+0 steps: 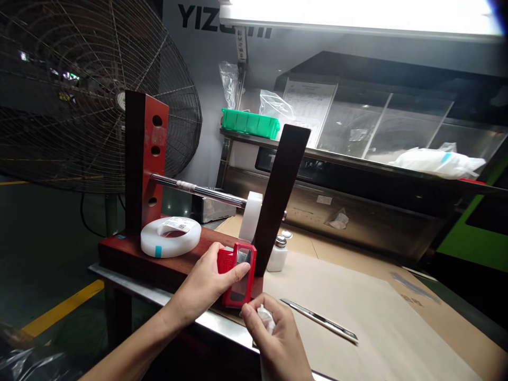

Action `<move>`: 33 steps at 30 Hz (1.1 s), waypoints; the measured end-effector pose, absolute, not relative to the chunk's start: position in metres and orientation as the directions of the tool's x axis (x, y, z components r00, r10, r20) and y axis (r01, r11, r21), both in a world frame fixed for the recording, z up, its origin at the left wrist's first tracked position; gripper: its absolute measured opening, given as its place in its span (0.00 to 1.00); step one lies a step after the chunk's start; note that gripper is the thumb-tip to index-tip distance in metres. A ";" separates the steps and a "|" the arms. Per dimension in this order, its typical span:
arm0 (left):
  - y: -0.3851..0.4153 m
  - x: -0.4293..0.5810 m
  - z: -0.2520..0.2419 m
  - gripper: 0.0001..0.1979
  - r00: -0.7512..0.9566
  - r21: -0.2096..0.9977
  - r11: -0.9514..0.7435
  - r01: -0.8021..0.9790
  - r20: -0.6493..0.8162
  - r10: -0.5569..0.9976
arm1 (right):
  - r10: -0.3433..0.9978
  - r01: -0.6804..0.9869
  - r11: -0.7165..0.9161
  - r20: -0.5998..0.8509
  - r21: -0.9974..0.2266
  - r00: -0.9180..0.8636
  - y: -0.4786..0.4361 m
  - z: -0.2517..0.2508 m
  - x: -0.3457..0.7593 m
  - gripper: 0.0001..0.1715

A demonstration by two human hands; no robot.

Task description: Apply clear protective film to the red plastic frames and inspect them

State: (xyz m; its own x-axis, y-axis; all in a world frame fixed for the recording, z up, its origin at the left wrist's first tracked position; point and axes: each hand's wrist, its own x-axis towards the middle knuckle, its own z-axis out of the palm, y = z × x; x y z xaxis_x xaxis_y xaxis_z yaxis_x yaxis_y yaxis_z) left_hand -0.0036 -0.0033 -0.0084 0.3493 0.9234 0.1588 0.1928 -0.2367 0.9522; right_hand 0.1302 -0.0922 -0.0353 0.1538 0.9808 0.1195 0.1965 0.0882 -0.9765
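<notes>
Red plastic casing [227, 263] gripped by left hand [202, 286] over dark red wooden base [127, 251]; crumpled white tissue [265, 320] pinched by right hand [275, 341]; casing could drop if grip slackened

The left hand grips while the right hand [275, 338] pinches nearby, both reaching forward.

Hmm, corrected text:

The left hand [204, 286] grips; the right hand [275, 338] pinches just beside it.

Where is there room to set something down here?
Brown paper lies open to the right of the small white bottle, beyond the metal ruler. It is crowded on the wooden base, around the white tape roll and the red case.
</notes>
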 end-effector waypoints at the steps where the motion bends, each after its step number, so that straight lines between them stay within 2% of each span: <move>1: -0.004 -0.003 -0.008 0.28 0.351 0.955 -0.232 0.182 0.158 0.923 | 0.979 0.219 0.094 0.130 -0.971 0.155 -0.093 -0.034 0.130 0.25; 7: -0.008 -0.003 -0.005 0.28 0.363 0.968 -0.209 0.140 0.146 0.920 | 0.959 0.338 0.152 0.221 -0.929 0.176 -0.092 -0.038 0.127 0.23; 12: -0.007 -0.003 -0.006 0.28 0.371 0.972 -0.202 0.122 0.145 0.917 | 0.863 0.531 0.272 0.448 -0.802 0.234 -0.090 -0.055 0.125 0.17; 14: -0.007 -0.002 -0.006 0.28 0.372 0.974 -0.193 0.116 0.138 0.918 | 0.782 0.634 0.357 0.590 -0.686 0.199 -0.090 -0.061 0.127 0.09; 15: -0.007 -0.002 -0.006 0.28 0.371 0.975 -0.193 0.110 0.139 0.918 | 0.739 0.687 0.402 0.658 -0.606 0.147 -0.090 -0.063 0.129 0.09; 18: -0.009 -0.002 -0.004 0.28 0.370 0.976 -0.193 0.097 0.145 0.918 | 0.599 0.823 0.502 0.793 -0.265 -0.110 -0.088 -0.068 0.138 0.28; 20: -0.011 -0.002 -0.001 0.28 0.377 0.982 -0.172 0.077 0.132 0.917 | 0.543 0.850 0.524 0.787 -0.046 -0.292 -0.087 -0.069 0.146 0.36; 23: -0.015 -0.001 0.004 0.28 0.365 0.993 -0.118 0.025 0.101 0.925 | 0.534 0.853 0.505 0.728 0.133 -0.430 -0.086 -0.069 0.153 0.42; 28: -0.020 0.000 0.008 0.27 0.340 0.997 -0.075 0.003 0.070 0.938 | 0.541 0.853 0.495 0.710 0.164 -0.450 -0.087 -0.068 0.153 0.46; 33: -0.020 0.001 0.006 0.28 0.330 0.996 -0.092 -0.010 0.091 0.940 | 0.554 0.861 0.497 0.726 0.106 -0.409 -0.086 -0.065 0.150 0.46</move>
